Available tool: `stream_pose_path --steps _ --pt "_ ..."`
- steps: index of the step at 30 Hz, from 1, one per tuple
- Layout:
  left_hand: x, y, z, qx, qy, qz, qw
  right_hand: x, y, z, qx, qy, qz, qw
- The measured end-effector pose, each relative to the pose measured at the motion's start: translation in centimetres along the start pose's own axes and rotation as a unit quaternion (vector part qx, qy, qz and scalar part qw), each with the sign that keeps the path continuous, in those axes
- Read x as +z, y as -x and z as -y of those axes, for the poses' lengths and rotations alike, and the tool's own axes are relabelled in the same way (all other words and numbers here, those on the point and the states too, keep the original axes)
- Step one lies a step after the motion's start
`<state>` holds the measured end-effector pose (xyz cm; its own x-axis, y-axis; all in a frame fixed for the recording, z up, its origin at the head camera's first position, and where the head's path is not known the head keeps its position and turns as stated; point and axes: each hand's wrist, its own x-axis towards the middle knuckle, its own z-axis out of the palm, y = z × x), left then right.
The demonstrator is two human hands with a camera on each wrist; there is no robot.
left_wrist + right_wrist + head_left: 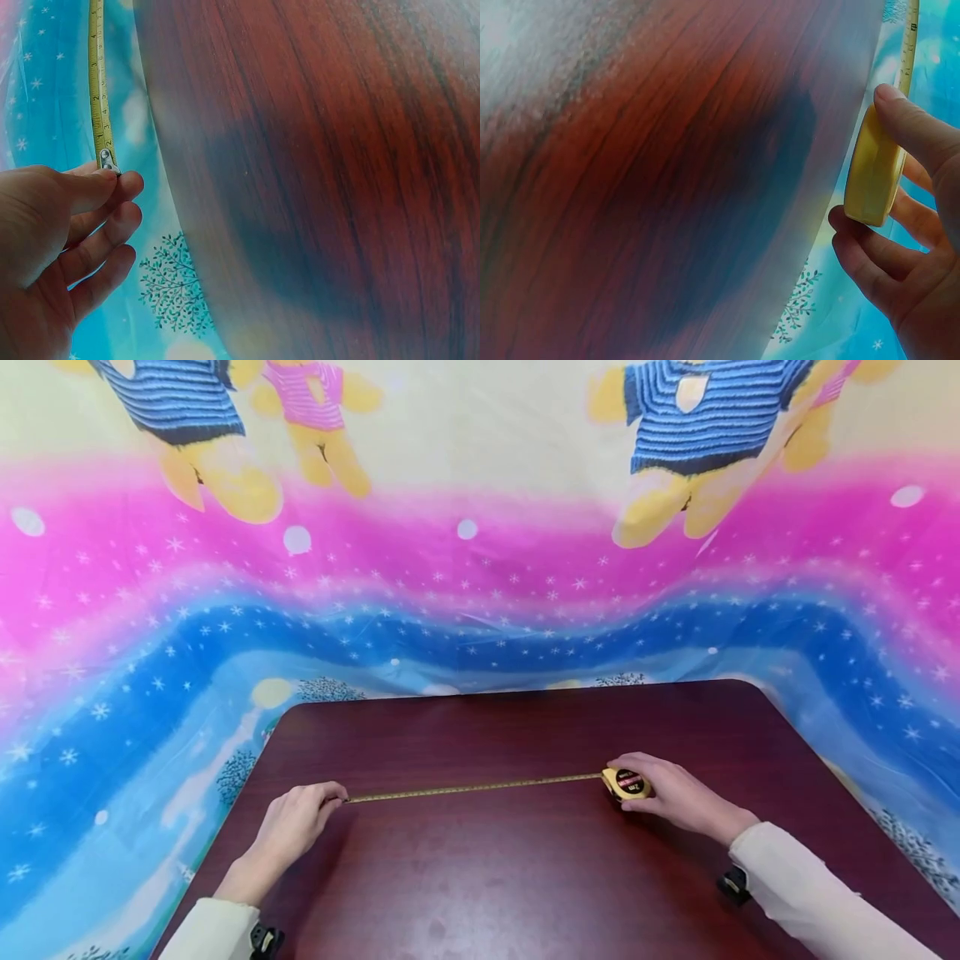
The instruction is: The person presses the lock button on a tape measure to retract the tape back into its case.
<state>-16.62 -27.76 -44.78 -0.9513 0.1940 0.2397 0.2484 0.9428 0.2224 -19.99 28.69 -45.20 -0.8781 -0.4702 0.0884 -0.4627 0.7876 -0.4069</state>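
Note:
A yellow tape measure [628,784] is held at its case by my right hand [678,795], thumb and fingers on opposite edges. Its yellow blade [472,787] runs out to the left, stretched nearly straight above the table. My left hand [294,822] pinches the metal end hook [107,159] between thumb and index finger, the other fingers loosely bent. In the right wrist view the case [874,169] shows from its narrow side, with the thumb near where the blade comes out.
Below both hands lies a dark red-brown wooden table [465,868] with rounded far corners. A printed cloth [450,585] with bears and snowflakes hangs behind it and down its sides. Each wrist carries a small black device [735,885] by a white sleeve [817,893].

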Motion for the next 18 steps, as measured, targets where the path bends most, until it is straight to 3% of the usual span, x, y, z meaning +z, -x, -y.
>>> stream_pose_path --steps 18 --pt "0.37 -0.41 -0.52 0.002 0.005 0.016 0.9999 0.87 -0.72 0.84 0.001 -0.011 0.011 1.0"
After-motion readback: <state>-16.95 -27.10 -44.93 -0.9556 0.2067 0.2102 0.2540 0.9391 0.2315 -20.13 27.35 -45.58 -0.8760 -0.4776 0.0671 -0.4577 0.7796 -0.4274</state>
